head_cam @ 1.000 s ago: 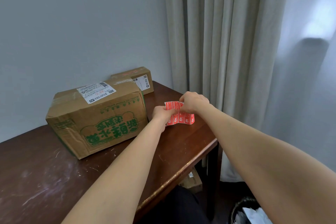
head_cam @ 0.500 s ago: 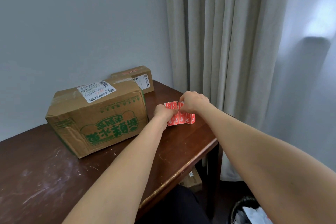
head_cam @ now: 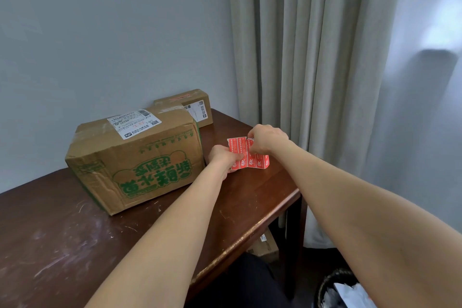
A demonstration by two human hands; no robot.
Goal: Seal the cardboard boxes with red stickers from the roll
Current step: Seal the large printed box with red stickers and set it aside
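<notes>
A strip of red stickers hangs above the right end of the brown table. My left hand pinches its lower left part and my right hand pinches its top edge near a split between two stickers. To the left stands a large cardboard box with green print and a white label. Behind it, against the wall, sits a smaller cardboard box. No roll core is visible.
Beige curtains hang just right of the table. A black waste basket with white paper stands on the floor at the lower right. Another cardboard box lies under the table near its leg.
Both hands and the sticker strip stay almost in place. The gap at the strip's top edge between two stickers looks slightly wider.
</notes>
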